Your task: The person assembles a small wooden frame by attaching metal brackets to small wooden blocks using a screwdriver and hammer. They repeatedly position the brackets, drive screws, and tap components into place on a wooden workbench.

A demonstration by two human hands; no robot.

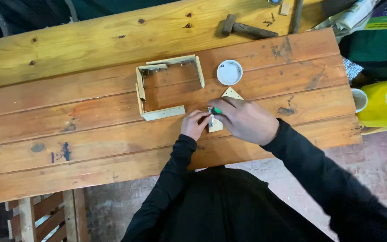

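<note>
Just right of the open wooden frame [166, 87], a pale wooden piece [229, 96] is steadied by the left hand [194, 125], fingers pinched on it, while a green-handled tool [216, 110] is gripped by the right hand [247, 120]; pressure is best kept straight and steady.

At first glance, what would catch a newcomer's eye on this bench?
Mid-bench, the left hand and right hand meet over a small pale wooden piece, the right holding a green-handled tool. Just left of them lies an unfinished pale wooden frame, with a round white lid behind the hands. A dark hammer rests at the far edge.
</note>
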